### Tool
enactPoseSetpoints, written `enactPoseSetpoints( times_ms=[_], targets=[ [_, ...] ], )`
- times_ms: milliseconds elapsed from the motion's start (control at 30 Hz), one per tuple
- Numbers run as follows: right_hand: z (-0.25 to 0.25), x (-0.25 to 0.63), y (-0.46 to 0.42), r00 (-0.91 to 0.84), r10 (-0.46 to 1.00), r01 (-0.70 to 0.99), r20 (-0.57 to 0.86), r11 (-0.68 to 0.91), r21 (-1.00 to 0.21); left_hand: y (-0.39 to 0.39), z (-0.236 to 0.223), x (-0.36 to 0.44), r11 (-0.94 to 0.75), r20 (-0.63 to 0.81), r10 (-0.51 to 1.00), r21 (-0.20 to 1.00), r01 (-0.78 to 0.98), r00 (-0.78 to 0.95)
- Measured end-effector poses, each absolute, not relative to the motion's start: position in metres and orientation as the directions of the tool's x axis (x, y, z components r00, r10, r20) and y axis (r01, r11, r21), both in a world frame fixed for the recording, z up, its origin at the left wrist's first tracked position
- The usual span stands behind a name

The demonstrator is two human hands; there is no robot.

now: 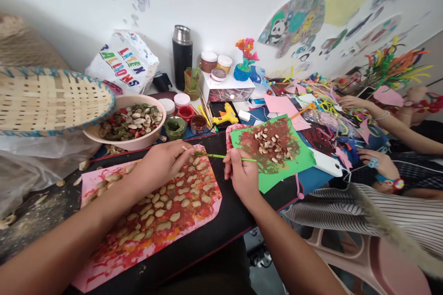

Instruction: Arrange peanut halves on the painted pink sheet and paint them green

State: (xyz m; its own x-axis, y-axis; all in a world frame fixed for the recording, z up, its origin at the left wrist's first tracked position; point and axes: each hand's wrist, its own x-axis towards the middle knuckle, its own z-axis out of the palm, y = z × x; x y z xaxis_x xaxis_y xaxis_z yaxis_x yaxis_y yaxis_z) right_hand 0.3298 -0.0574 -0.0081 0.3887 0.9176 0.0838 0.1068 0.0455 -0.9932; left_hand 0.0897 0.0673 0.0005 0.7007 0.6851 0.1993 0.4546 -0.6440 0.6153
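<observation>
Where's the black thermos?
In the head view, the black thermos stands left of centre by the wall, between the balloon bag and the green-stained cup.

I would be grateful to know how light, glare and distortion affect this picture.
Head view: fairly even light, a soft shadow beside the black flask, a small glint on the drawer box, wide-angle stretching of the left forearm, and blur on the coarse sack at far left.

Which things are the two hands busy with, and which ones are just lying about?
Busy with, it seems:
- thin green brush, in the right hand
- small pale piece, in the left hand
- paint-smeared pink paper below, dotted with peanut shells

Probably just lying about:
- yellow glue gun
- tall black flask
- white plastic balloon bag
</observation>
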Motion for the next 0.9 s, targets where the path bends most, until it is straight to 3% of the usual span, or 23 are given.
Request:
enactPoseSetpoints(
  times_ms=[900],
  targets=[
    [-0.0094,0.3342,-0.0647,0.380,0.917,0.152,0.120,0.066,-0.986,0.0696,-0.0013,0.0879,-0.624,0.176,0.706,0.613,0.485,0.686]
  ],
)
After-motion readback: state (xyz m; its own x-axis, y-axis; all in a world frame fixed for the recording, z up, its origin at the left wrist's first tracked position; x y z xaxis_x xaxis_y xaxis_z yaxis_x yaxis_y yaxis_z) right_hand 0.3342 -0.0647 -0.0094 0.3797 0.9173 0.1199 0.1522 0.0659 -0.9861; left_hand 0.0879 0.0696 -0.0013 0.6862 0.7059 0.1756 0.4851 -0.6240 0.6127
